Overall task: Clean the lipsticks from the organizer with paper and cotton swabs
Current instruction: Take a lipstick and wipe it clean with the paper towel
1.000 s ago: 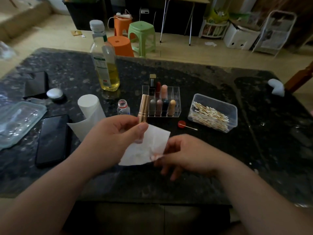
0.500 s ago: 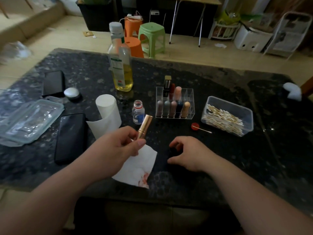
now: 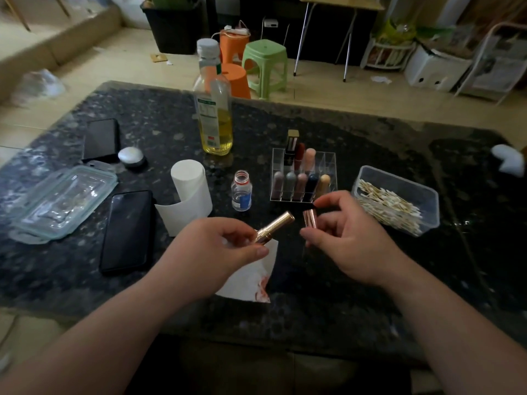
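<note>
A stained paper sheet (image 3: 251, 280) lies on the counter (image 3: 342, 309) nearest me, in front of the organizer (image 3: 303, 178). Above it my left hand (image 3: 225, 252) pinches a gold lipstick tube (image 3: 275, 228), tilted toward the organizer. My right hand (image 3: 348, 238) curls round a matching cap (image 3: 310, 218), just apart from the tube. The cotton swab box (image 3: 396, 201) sits right of the organizer.

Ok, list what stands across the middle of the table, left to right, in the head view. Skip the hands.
From the left: clear container → near phone → paper roll → small bottle → organizer → swab box.
</note>
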Demonstrator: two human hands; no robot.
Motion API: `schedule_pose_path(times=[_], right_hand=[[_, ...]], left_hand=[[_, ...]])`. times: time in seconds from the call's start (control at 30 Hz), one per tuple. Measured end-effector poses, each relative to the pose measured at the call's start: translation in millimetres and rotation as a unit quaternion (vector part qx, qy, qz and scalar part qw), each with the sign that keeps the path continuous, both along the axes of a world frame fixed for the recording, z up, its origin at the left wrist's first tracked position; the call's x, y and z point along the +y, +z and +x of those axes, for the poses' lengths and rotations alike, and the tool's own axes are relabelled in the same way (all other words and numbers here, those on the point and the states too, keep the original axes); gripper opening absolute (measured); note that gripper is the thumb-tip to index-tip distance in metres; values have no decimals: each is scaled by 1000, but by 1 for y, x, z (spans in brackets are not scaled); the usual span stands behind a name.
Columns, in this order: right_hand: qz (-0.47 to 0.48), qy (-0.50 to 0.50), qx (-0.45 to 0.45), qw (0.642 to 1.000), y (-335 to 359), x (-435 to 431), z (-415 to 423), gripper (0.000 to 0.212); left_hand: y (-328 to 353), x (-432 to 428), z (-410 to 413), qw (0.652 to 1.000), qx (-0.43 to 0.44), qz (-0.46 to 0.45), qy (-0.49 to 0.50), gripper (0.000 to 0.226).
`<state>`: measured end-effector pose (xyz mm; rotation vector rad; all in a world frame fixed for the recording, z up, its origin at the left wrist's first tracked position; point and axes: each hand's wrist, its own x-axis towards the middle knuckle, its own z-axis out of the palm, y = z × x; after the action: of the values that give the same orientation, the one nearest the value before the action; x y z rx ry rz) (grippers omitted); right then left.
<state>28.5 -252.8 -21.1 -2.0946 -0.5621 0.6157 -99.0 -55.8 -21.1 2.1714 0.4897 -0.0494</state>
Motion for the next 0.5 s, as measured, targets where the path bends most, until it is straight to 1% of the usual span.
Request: schedule_pose_path(times=[0.1,0.17,0.2,0.27,0.37,0.5], right_hand=[[94,-38,37,994,4,-8,0,5],[182,-70,94,976,3,-14,2,17],[226,-85,121,963,3,-16,3,18],[272,-101,151,945,4,-20,4,14],[289,-96,151,940,1,-23,6,9],[248,-70,121,959,3,-25,3,17]], left_hand=[[-2,-2,4,1000,-12,0,4,11],[-2,-4,6,1000,-14,-1,2,12],[-2,-6,7,1000,-13,-1,-1,12],[-3,-9,9,1000,-9,2,-8,10],[-2,-15,11,1000,-6,4,-23,9],[1,-22,14,999,11,9,-52,11]])
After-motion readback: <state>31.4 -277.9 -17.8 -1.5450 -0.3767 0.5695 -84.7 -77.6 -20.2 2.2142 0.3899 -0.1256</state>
